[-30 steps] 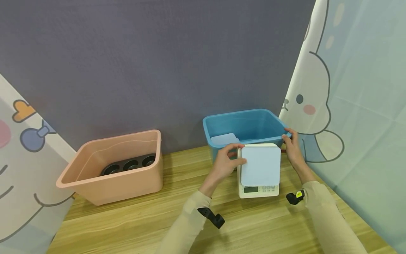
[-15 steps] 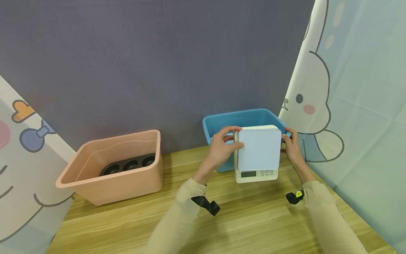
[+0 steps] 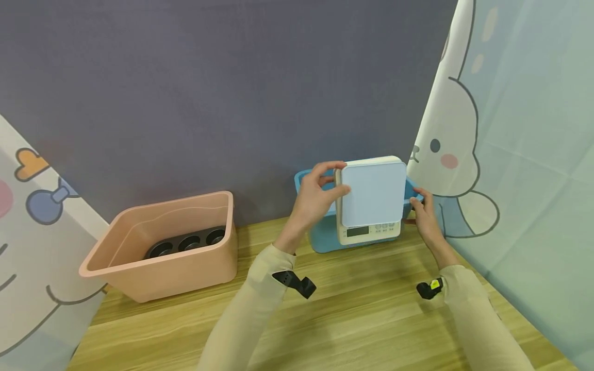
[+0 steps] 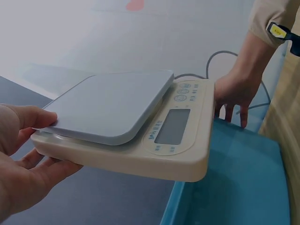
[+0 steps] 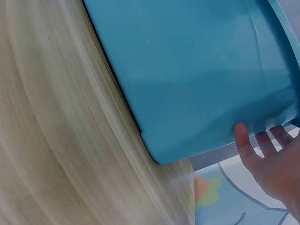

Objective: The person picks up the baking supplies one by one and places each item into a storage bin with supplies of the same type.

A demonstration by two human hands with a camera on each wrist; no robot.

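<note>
A cream kitchen scale (image 3: 371,198) with a pale blue-white weighing plate, small display and several buttons is tilted up in front of the blue bin (image 3: 327,234). My left hand (image 3: 315,193) pinches its left side, thumb on the plate and fingers beneath the body, as the left wrist view shows of the scale (image 4: 122,112). At the bin's right front corner, my right hand (image 3: 424,211) holds the rim. In the right wrist view its thumb and fingers (image 5: 243,138) lie against the bin's wall (image 5: 187,79). The scale hides most of the bin's opening.
A peach-coloured bin (image 3: 167,273) stands on the left of the wooden table (image 3: 343,319), with a dark muffin tin (image 3: 185,242) inside. A grey backdrop (image 3: 232,103) rises behind, and a printed curtain (image 3: 524,170) hangs along the right edge.
My left hand has raised the kitchen scale from near the table to above the blue bin's front rim, moving slightly left. My right hand has stayed on the rim.
</note>
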